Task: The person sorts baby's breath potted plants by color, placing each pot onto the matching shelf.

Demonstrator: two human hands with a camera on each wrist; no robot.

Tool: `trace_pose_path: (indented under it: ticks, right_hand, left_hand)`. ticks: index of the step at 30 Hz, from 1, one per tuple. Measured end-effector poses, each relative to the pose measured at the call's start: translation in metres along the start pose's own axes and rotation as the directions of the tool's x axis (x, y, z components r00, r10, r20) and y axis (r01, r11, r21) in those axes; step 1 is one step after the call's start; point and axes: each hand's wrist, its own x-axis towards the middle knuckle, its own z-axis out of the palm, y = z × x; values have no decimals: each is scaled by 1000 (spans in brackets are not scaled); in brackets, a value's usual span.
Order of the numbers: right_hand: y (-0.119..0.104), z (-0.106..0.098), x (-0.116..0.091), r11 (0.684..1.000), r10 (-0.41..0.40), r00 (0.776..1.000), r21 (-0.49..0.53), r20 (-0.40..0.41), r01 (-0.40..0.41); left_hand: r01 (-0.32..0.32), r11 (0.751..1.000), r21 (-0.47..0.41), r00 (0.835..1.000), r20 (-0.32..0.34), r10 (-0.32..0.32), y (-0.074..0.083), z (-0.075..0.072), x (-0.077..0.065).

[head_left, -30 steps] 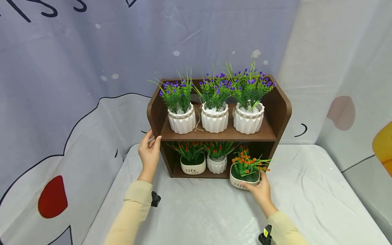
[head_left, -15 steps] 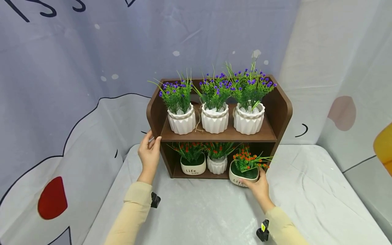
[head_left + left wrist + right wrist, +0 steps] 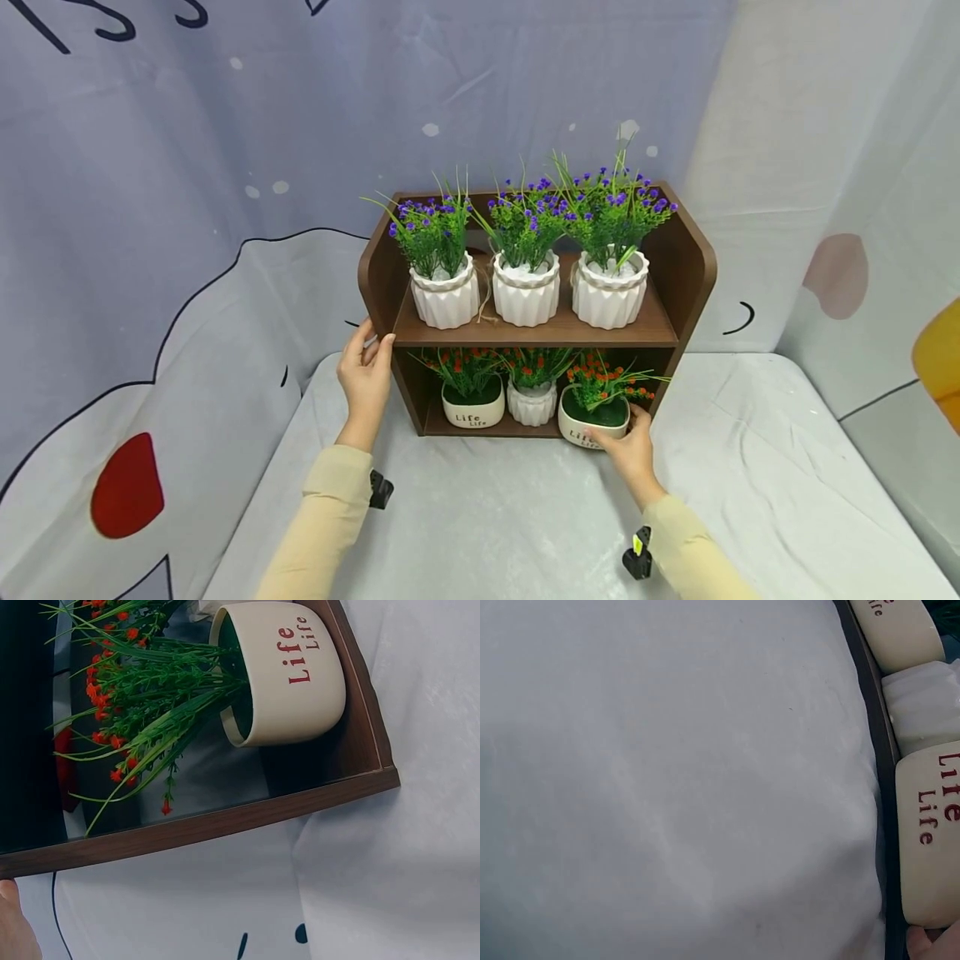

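My right hand [image 3: 633, 454] grips a cream oval flowerpot [image 3: 573, 429] marked "Life", with orange artificial flowers, thumb on its front and fingers at its right side. The pot is at the right front of the lower level of a dark brown two-tier shelf [image 3: 525, 338]. In the right wrist view this pot [image 3: 930, 877] lies at the shelf's front edge, with a fingertip under its corner. My left hand [image 3: 364, 385] holds the shelf's left side panel, thumb at the front edge and fingers behind. Only part of that hand [image 3: 16, 926] shows in the left wrist view.
Below, a matching cream pot [image 3: 474, 412] stands at left and a white ribbed pot [image 3: 532, 406] in the middle, both with orange flowers. Three white pots with purple flowers [image 3: 610, 296] line the upper level. Cloth covers the table [image 3: 480, 517]; a printed curtain [image 3: 300, 108] hangs behind.
My right hand has moved the cream pot back and slightly left, from in front of the shelf to the lower level's front edge. The left hand stays on the side panel.
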Motion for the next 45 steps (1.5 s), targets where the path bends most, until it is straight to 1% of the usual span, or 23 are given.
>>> trace_pose_path:
  ticks: [4,7,11,15,17,19,22,24,26,30,36,41,45]
  right_hand:
    - [3,7,-1,999,-10,999,42,-48,13]
    - [3,11,-2,998,-33,995,51,-99,38]
    - [0,15,-7,999,-50,984,0,-173,50]
    - [1,18,-10,997,-69,966,-44,-248,60]
    - [3,19,-10,997,-76,958,-51,-277,65]
    - [5,19,-9,997,-73,955,-35,-289,66]
    - [6,19,-7,999,-28,965,34,-262,38]
    - [7,19,-6,997,7,972,78,-235,12]
    - [6,19,-3,996,32,977,93,-211,-13]
    - [5,19,0,997,46,983,65,-178,-35]
    - [3,17,3,998,42,991,57,-123,-36]
    - [4,15,7,1000,13,992,27,-122,-10]
    - [4,16,9,1000,7,993,6,-116,-6]
  left_hand:
    - [-3,1000,-1,1000,-2,3,-2,-1,-1]
    - [-6,1000,4,1000,-5,6,-3,-1,-2]
    - [-9,1000,-2,1000,-11,9,-4,0,-2]
    - [-11,1000,-23,1000,-6,11,-4,0,-2]
    - [-13,1000,-25,1000,-6,12,-4,1,-2]
    - [-8,999,-32,1000,-6,8,-4,0,-1]
    - [4,999,-33,1000,-5,-4,-3,0,0]
    - [1,1000,-30,1000,-5,-1,-3,-1,1]
    - [-2,1000,-26,1000,-4,2,-3,-1,2]
    - [-3,1000,-12,1000,-2,3,-3,-1,3]
    - [-14,1000,-22,1000,-7,14,-3,0,1]
    - [-25,999,-30,1000,-9,24,-3,1,1]
    - [-22,999,-32,1000,-10,22,-4,1,1]
